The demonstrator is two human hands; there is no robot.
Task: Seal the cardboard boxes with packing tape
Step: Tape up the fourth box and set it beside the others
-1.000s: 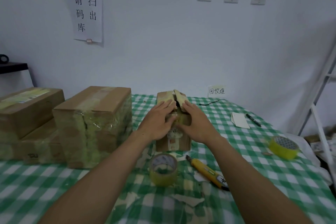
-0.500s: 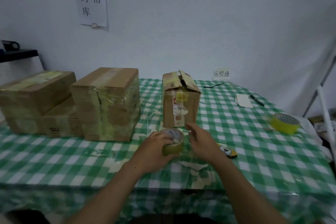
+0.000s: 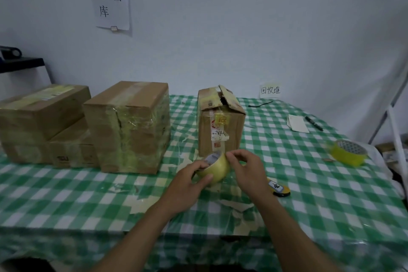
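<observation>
The tape roll [image 3: 213,169], which had stood flat on the tabletop [image 3: 88,194] a second earlier, was held low in front of the small box [image 3: 220,121]. Its hole was tilted up and leftward. The left hand [image 3: 187,185] gripped its rim with curled fingers. The right hand [image 3: 249,172] pinched its upper edge.

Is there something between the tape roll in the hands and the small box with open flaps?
Nothing visible. The small box stands directly behind the tape roll; the yellow knife lies off to the right.
</observation>
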